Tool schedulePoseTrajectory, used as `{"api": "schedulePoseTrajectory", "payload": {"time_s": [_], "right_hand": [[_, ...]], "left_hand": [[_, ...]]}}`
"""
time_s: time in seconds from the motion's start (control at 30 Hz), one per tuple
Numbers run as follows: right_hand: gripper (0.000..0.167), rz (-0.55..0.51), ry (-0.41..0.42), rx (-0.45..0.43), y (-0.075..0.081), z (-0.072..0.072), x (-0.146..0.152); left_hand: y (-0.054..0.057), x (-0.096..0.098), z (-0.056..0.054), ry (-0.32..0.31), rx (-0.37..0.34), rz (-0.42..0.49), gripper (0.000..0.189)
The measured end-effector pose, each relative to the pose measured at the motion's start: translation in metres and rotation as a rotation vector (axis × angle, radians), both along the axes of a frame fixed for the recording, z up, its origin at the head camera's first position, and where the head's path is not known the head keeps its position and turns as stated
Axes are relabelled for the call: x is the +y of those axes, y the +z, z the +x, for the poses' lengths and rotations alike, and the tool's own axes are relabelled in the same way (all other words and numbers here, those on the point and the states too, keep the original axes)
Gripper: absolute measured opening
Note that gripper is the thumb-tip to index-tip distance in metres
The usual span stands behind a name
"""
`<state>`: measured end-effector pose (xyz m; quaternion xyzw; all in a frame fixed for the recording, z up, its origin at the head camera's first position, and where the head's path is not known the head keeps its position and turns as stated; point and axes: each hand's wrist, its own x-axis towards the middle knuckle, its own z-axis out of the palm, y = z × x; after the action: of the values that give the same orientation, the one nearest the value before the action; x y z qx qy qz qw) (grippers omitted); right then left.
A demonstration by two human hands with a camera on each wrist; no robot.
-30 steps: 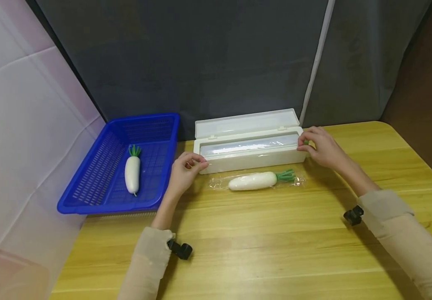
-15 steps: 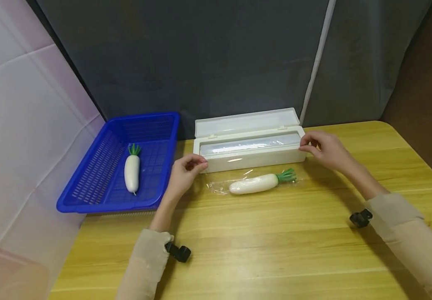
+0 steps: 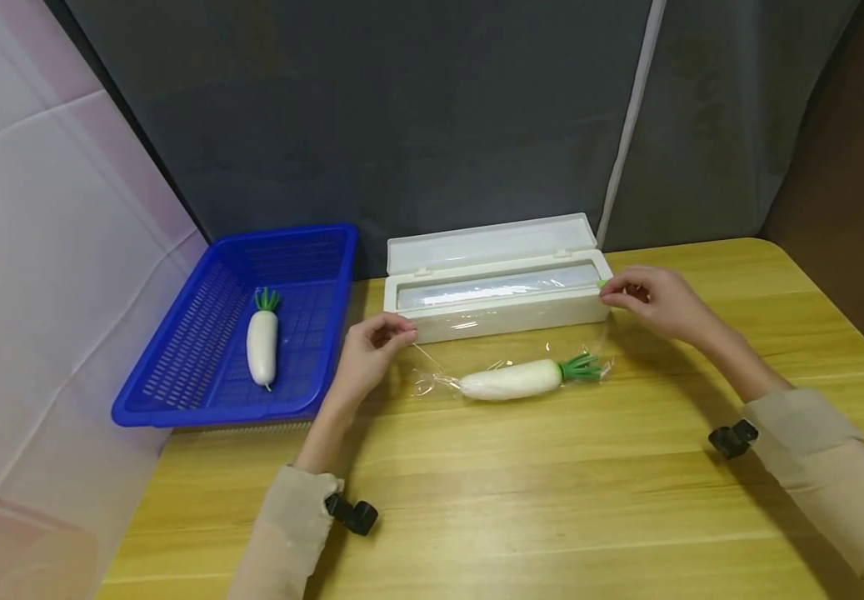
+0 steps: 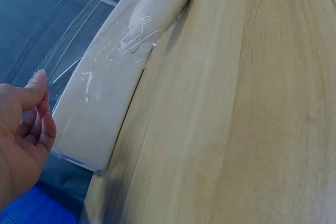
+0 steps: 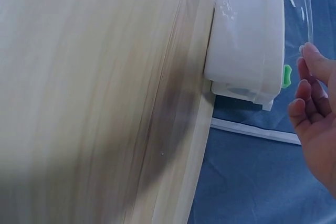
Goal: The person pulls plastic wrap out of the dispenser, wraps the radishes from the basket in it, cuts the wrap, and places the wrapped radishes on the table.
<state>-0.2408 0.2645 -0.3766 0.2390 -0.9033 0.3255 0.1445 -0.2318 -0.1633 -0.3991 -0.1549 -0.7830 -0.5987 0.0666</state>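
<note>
My left hand (image 3: 372,348) pinches a corner of clear cling film (image 3: 435,381) near the left front of a white cling film dispenser (image 3: 510,321), whose lid stands open. At the dispenser's right end, my right hand (image 3: 652,302) pinches the opposite corner. In the right wrist view, the film (image 5: 303,11) runs taut up to thumb and fingertip, beside a green tab (image 5: 286,76) on the dispenser. Between the hands, in front of the dispenser, a white radish (image 3: 510,381) with green tops lies on the table with film around it. How far the film covers the radish is hard to see.
On the left stands a blue plastic basket (image 3: 210,415) holding a second white radish (image 3: 262,348). A dark curtain (image 3: 432,125) hangs behind the wooden table (image 3: 551,500). White sheeting (image 3: 49,292) closes off the left side.
The film-covered radish has rolled or slid toward the person and slightly right. My right hand has moved slightly right and toward the person; the left hand has barely shifted.
</note>
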Motion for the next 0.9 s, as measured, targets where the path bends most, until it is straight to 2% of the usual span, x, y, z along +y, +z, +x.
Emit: {"api": "schedulePoseTrajectory", "payload": {"time_s": [0.2, 0.5, 0.9], "right_hand": [[0.005, -0.01, -0.007, -0.02, 0.001, 0.003, -0.001], [0.007, -0.037, 0.037, -0.019, 0.002, 0.013, 0.002], [0.013, -0.063, 0.124, -0.02, 0.007, 0.03, 0.006]], "left_hand": [[0.001, -0.001, 0.005, 0.003, -0.001, 0.012, 0.012], [0.007, -0.006, 0.016, -0.04, -0.02, -0.017, 0.012], [0.019, -0.01, 0.033, -0.192, 0.023, -0.095, 0.01]]}}
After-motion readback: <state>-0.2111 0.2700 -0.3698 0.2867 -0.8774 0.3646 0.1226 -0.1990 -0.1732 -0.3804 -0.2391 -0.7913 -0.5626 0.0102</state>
